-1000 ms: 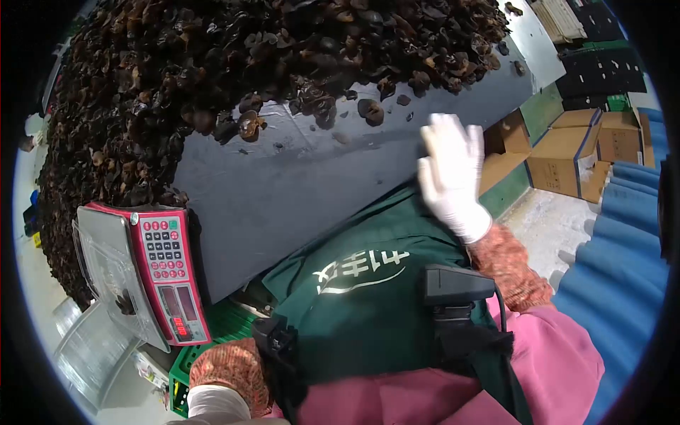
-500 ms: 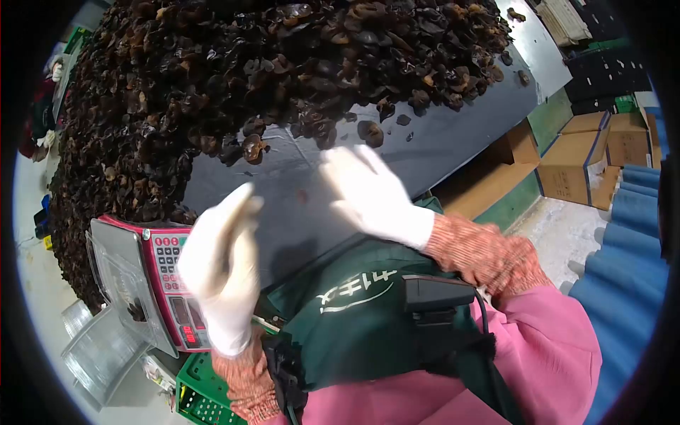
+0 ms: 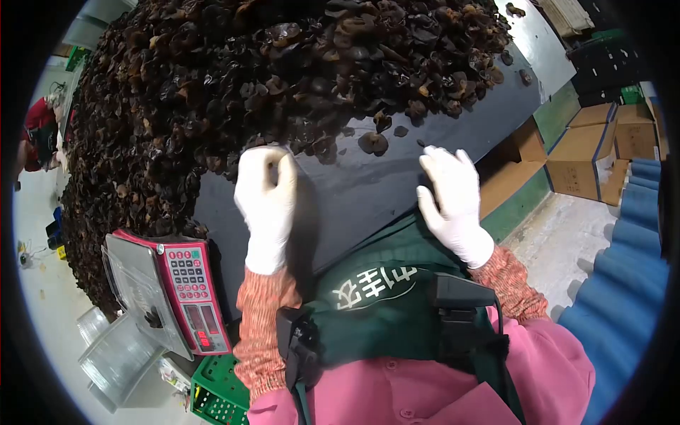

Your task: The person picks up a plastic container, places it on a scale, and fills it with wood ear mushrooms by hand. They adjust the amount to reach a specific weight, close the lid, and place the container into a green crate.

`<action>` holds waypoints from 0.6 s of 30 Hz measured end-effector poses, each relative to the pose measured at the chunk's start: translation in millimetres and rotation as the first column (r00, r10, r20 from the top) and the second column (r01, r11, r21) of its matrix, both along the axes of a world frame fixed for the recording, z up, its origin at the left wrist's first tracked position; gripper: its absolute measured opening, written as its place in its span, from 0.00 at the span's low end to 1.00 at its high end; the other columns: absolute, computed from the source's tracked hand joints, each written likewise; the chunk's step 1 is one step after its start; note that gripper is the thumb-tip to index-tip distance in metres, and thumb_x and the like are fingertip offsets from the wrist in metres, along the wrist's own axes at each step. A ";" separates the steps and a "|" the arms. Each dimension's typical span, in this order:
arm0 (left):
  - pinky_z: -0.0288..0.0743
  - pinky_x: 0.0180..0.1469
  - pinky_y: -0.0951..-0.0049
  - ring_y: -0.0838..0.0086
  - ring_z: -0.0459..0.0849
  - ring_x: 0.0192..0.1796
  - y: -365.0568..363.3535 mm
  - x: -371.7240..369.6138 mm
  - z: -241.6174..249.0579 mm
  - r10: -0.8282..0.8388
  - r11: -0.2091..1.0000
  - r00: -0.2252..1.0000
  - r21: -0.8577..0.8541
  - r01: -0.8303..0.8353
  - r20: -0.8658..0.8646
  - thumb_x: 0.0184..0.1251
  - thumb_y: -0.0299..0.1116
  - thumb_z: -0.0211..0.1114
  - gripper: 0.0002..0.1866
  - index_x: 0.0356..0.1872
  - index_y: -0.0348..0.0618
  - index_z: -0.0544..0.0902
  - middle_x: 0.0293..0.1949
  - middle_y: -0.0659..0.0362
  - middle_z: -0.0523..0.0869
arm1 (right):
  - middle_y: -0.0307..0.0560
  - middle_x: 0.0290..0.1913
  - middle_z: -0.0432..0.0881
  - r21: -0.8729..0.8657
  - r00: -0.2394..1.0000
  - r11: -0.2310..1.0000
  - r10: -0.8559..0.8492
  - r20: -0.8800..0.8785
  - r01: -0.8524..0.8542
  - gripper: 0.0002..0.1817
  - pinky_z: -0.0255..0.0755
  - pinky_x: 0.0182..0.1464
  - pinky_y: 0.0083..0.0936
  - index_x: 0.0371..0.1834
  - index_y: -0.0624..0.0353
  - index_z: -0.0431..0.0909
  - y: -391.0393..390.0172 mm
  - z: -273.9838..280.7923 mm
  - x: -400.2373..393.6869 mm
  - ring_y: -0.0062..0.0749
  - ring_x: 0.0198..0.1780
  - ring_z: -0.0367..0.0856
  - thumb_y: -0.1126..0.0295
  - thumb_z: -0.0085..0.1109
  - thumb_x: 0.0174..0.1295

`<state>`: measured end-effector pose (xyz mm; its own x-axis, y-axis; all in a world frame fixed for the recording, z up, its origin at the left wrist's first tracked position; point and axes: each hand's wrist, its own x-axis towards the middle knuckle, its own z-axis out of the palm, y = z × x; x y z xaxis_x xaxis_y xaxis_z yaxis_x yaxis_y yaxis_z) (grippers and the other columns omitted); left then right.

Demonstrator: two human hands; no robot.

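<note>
A big heap of dark wood ear mushrooms (image 3: 304, 78) covers the back of the table. My left hand (image 3: 265, 195), in a white glove, is at the front edge of the heap with its fingers curled towards the thumb; whatever may be in the pinch is hidden. Further right, my right hand (image 3: 451, 198), gloved too, hovers over the dark tabletop (image 3: 354, 195) with thumb and fingers apart, holding nothing. Beyond it lies a loose wood ear mushroom (image 3: 372, 143). Left of my left hand stands a red digital scale (image 3: 190, 283), a small dark piece (image 3: 153, 317) on its plastic-covered pan.
Clear plastic containers (image 3: 120, 354) and a green crate (image 3: 218, 386) are below the scale. Cardboard boxes (image 3: 577, 159) and blue corrugated material (image 3: 620, 283) lie to the right. Part of another person (image 3: 41, 134) shows at the far left.
My left hand has moved from beside the scale up to the heap's edge, fingers curling. My right hand has shifted right, and the view has moved slightly.
</note>
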<state>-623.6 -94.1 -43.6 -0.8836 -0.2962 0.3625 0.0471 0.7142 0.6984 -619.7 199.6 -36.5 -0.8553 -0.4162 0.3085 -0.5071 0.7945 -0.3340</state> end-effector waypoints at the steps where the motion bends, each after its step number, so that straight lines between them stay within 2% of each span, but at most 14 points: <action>1: 0.69 0.34 0.82 0.83 0.73 0.29 -5.1 12.1 4.5 0.043 0.997 0.998 0.060 -0.046 0.053 0.64 0.19 0.71 0.06 0.37 0.41 0.85 0.34 0.64 0.81 | 0.49 0.60 0.83 -0.018 0.999 0.999 0.045 -0.014 -0.045 0.24 0.62 0.76 0.48 0.62 0.60 0.80 -8.0 -7.5 -5.8 0.43 0.64 0.79 0.71 0.68 0.60; 2: 0.67 0.34 0.83 0.85 0.72 0.29 -7.7 19.7 6.7 0.084 0.988 0.990 0.119 -0.097 0.111 0.64 0.19 0.72 0.06 0.37 0.41 0.85 0.34 0.65 0.81 | 0.46 0.54 0.84 -0.044 0.995 0.995 0.082 -0.063 -0.085 0.22 0.68 0.68 0.43 0.59 0.59 0.81 -16.8 -11.5 -13.3 0.40 0.56 0.82 0.71 0.69 0.60; 3: 0.67 0.33 0.84 0.86 0.71 0.29 -5.7 21.0 6.3 0.053 0.992 0.994 0.112 -0.063 0.091 0.64 0.18 0.72 0.06 0.38 0.40 0.85 0.36 0.65 0.82 | 0.45 0.51 0.85 -0.054 0.997 0.996 0.063 -0.037 -0.065 0.22 0.68 0.64 0.41 0.59 0.59 0.81 -25.4 -16.5 -21.0 0.40 0.53 0.81 0.70 0.69 0.60; 4: 0.72 0.34 0.79 0.79 0.77 0.30 -1.9 16.2 4.5 -0.003 1.000 0.999 -0.009 0.004 0.043 0.63 0.22 0.75 0.09 0.42 0.40 0.86 0.38 0.61 0.83 | 0.45 0.48 0.85 -0.063 0.999 0.997 0.052 -0.013 -0.053 0.23 0.69 0.61 0.39 0.59 0.58 0.82 -34.8 -20.5 -30.2 0.40 0.50 0.81 0.70 0.70 0.60; 5: 0.75 0.38 0.74 0.73 0.80 0.34 7.1 8.9 5.7 -0.014 0.990 1.000 -0.142 0.018 0.025 0.61 0.26 0.77 0.12 0.44 0.40 0.86 0.41 0.58 0.84 | 0.44 0.45 0.84 -0.085 0.997 0.996 0.025 -0.075 -0.031 0.23 0.68 0.54 0.37 0.60 0.58 0.82 -46.2 -20.2 -40.1 0.40 0.46 0.79 0.69 0.71 0.60; 6: 0.77 0.42 0.69 0.67 0.83 0.39 17.5 0.4 6.8 -0.027 0.961 1.000 -0.275 0.030 0.013 0.60 0.31 0.79 0.15 0.46 0.40 0.87 0.44 0.55 0.84 | 0.44 0.43 0.83 -0.040 0.997 0.999 -0.013 -0.073 0.010 0.21 0.68 0.53 0.37 0.57 0.57 0.82 -55.0 -20.3 -48.9 0.41 0.44 0.79 0.69 0.71 0.59; 8: 0.77 0.51 0.60 0.56 0.82 0.50 29.8 -18.1 -4.3 0.024 0.903 0.994 -0.430 0.026 0.109 0.56 0.38 0.80 0.21 0.50 0.42 0.87 0.50 0.52 0.83 | 0.43 0.40 0.82 0.028 0.998 0.999 -0.016 -0.062 0.018 0.16 0.68 0.51 0.36 0.50 0.56 0.83 -61.4 -33.0 -62.8 0.41 0.43 0.78 0.69 0.72 0.58; 9: 0.75 0.52 0.59 0.57 0.81 0.52 28.1 -22.6 -18.8 0.004 0.892 0.982 -0.445 0.082 0.189 0.56 0.37 0.79 0.21 0.50 0.42 0.87 0.53 0.52 0.82 | 0.44 0.40 0.81 0.019 0.999 1.000 0.008 -0.032 -0.007 0.15 0.68 0.49 0.36 0.48 0.55 0.82 -60.1 -35.6 -63.4 0.41 0.42 0.78 0.68 0.71 0.58; 10: 0.74 0.50 0.59 0.57 0.82 0.51 27.4 -29.0 -26.8 0.016 0.891 0.987 -0.449 0.059 0.162 0.56 0.34 0.78 0.15 0.44 0.44 0.87 0.49 0.54 0.83 | 0.44 0.40 0.81 0.010 1.000 1.000 0.029 -0.005 -0.029 0.13 0.69 0.48 0.36 0.47 0.54 0.82 -55.1 -37.2 -64.9 0.41 0.42 0.78 0.68 0.70 0.58; 11: 0.74 0.49 0.59 0.58 0.82 0.49 23.3 -28.7 -30.5 0.003 0.906 0.996 -0.422 0.035 0.090 0.56 0.31 0.77 0.12 0.40 0.45 0.87 0.47 0.55 0.83 | 0.45 0.40 0.80 0.002 0.999 0.999 0.047 0.026 -0.047 0.12 0.69 0.47 0.37 0.45 0.53 0.82 -49.5 -37.7 -65.2 0.41 0.42 0.78 0.68 0.69 0.58; 13: 0.76 0.48 0.61 0.58 0.83 0.45 15.0 -23.6 -26.8 0.016 0.950 1.000 -0.312 -0.012 0.009 0.55 0.25 0.74 0.06 0.31 0.46 0.85 0.41 0.56 0.84 | 0.43 0.38 0.81 -0.154 0.997 0.988 0.010 0.077 0.002 0.10 0.70 0.46 0.36 0.43 0.53 0.82 -39.8 -35.9 -60.2 0.41 0.41 0.79 0.69 0.69 0.57; 15: 0.77 0.45 0.68 0.66 0.83 0.41 4.3 -11.2 -11.0 0.009 0.992 1.000 -0.126 -0.007 0.014 0.60 0.21 0.72 0.06 0.33 0.42 0.84 0.40 0.58 0.84 | 0.41 0.35 0.82 -0.285 0.985 0.954 -0.051 0.163 0.097 0.08 0.73 0.43 0.36 0.40 0.52 0.84 -35.1 -32.7 -56.7 0.40 0.37 0.80 0.71 0.69 0.56; 18: 0.75 0.45 0.76 0.76 0.81 0.40 -11.9 14.4 11.2 -0.008 0.986 0.997 0.169 -0.006 0.083 0.65 0.18 0.69 0.05 0.35 0.39 0.83 0.40 0.61 0.83 | 0.41 0.36 0.82 -0.410 0.932 0.896 -0.010 0.363 0.170 0.07 0.75 0.42 0.36 0.40 0.50 0.85 -40.8 -15.4 -53.6 0.40 0.36 0.80 0.71 0.69 0.58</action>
